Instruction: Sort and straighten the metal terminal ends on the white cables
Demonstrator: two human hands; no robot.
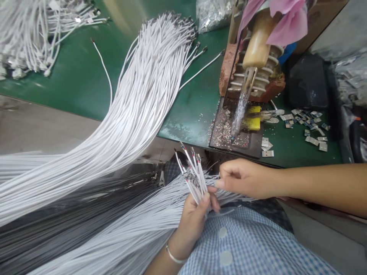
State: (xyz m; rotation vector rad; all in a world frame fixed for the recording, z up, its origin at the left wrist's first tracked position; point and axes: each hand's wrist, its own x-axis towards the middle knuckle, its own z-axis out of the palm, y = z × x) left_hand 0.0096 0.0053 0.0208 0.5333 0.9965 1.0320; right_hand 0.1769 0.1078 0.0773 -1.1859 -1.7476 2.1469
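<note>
My left hand (195,214) is closed round a small bunch of white cables (196,177), whose stripped ends with small connectors and bits of red wire stick up above the thumb. Just right of it, my right hand (243,178) is closed in a pinch; whatever lies between thumb and forefinger is too small to make out. More white cables (149,233) run beneath both hands across the lap. Over the green table's edge drapes a thick bundle of white cables (146,91), dark connectors at its far end.
A soldering iron (256,49) with a pale handle rests tip-down over a solder-spattered tray (218,130). Small metal connectors (311,120) lie scattered to its right. A second cable pile (31,34) sits at the far left of the green table (77,88). Behind stands a plastic bag (213,15).
</note>
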